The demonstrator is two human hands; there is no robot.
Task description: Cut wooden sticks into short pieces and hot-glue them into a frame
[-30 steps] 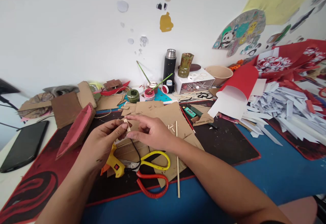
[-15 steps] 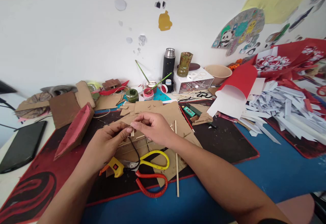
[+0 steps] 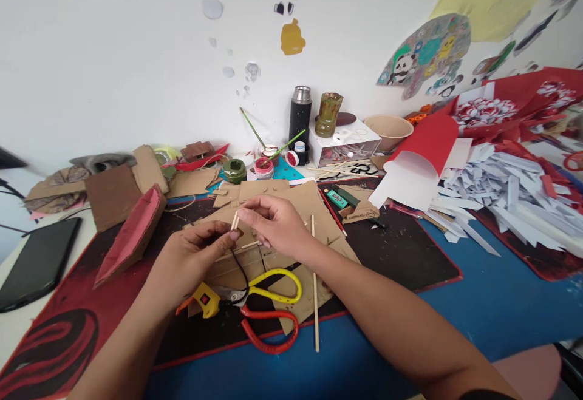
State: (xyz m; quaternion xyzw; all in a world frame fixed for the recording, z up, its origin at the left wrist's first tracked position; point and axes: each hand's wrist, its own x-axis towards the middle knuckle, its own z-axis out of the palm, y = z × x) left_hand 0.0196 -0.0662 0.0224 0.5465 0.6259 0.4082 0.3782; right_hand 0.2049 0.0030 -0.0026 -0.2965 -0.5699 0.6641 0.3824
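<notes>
Short pale wooden sticks [image 3: 235, 221] stand pinched between the fingertips of my left hand [image 3: 195, 251], their upper ends showing. My right hand [image 3: 277, 224] is closed at the same sticks, thumb and forefinger against their top. Both hands hover over brown cardboard pieces [image 3: 291, 200]. Below them lie scissors with one yellow and one red handle [image 3: 276, 288], and a yellow and orange tool [image 3: 207, 300] with a black cord, partly hidden by my left wrist. A long wooden stick [image 3: 316, 303] lies right of the scissors, passing under my right forearm.
A cardboard boat shape with a pink inside [image 3: 130, 233] leans at left, near a black tablet-like slab [image 3: 40, 263]. Open paint jars [image 3: 235, 171], a black flask [image 3: 300, 115] and a white box [image 3: 345, 142] line the wall. Paper strips [image 3: 514, 187] pile up at right.
The short sticks have tipped upward in my fingers, so their upper ends now show above my left thumb. My right fingers have shifted slightly up. The view has moved a little.
</notes>
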